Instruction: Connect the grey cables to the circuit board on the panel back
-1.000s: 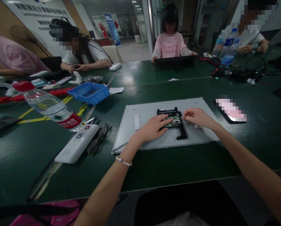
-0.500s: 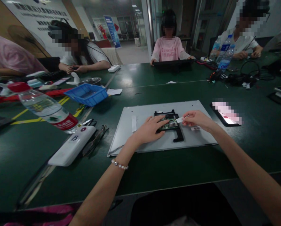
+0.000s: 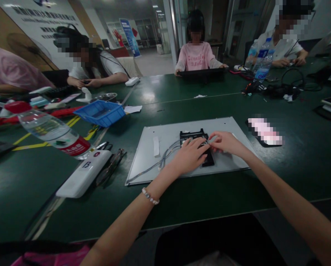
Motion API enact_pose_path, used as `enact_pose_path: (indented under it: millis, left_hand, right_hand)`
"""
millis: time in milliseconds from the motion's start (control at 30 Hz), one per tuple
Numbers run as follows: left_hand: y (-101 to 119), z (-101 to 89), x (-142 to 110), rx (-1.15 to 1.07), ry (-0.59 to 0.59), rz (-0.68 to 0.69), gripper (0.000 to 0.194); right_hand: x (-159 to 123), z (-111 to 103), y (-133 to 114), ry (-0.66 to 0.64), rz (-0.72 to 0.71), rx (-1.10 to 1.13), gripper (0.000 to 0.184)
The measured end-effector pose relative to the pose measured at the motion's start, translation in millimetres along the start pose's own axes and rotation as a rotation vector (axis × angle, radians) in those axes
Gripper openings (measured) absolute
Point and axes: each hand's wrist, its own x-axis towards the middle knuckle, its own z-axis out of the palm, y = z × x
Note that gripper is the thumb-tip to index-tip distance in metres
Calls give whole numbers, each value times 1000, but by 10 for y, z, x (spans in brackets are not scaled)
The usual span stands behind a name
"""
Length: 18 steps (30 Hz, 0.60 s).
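My left hand (image 3: 191,157) lies with fingers spread over a black plastic frame (image 3: 191,133), mostly covering the green circuit board set in it. At the frame's right side, my right hand (image 3: 226,143) is closed in a pinch, its fingertips close to the left fingertips. What sits in that pinch is too small to make out. Frame and hands rest on a pale flat panel (image 3: 165,129). Grey cables (image 3: 163,160) run from beneath my left hand towards the panel's near left corner. A white strip (image 3: 156,146) lies on the panel's left part.
A phone (image 3: 265,132) lies right of the panel. To the left are folded glasses (image 3: 110,168), a white power bank (image 3: 84,173), a tilted water bottle (image 3: 53,131) and a blue tray (image 3: 100,113). Several people sit around the green table (image 3: 171,99); bottles (image 3: 262,61) stand far right.
My left hand has shifted right over the board, uncovering grey cables. My right hand showed a white strip half a second ago; now its fingertips are at the frame's edge and the strip is not clear.
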Motion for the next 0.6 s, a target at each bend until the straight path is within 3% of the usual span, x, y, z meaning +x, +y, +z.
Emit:
enact_pose_path:
  millis: [200, 400, 500, 600]
  left_hand:
    - [8, 41, 13, 11, 2, -3, 36]
    - [-36, -36, -29, -44, -1, 7, 50]
    - [-200, -194, -83, -105, 62, -26, 48]
    - [-522, -383, -207, -156, 186, -157, 38]
  right_hand:
    - [-40, 2, -75, 107, -168, -436, 14]
    - [-42, -81, -57, 111, -172, -458, 19]
    - [-40, -136, -37, 158, -144, -425, 21]
    - [-52, -163, -50, 197, -153, -448, 23]
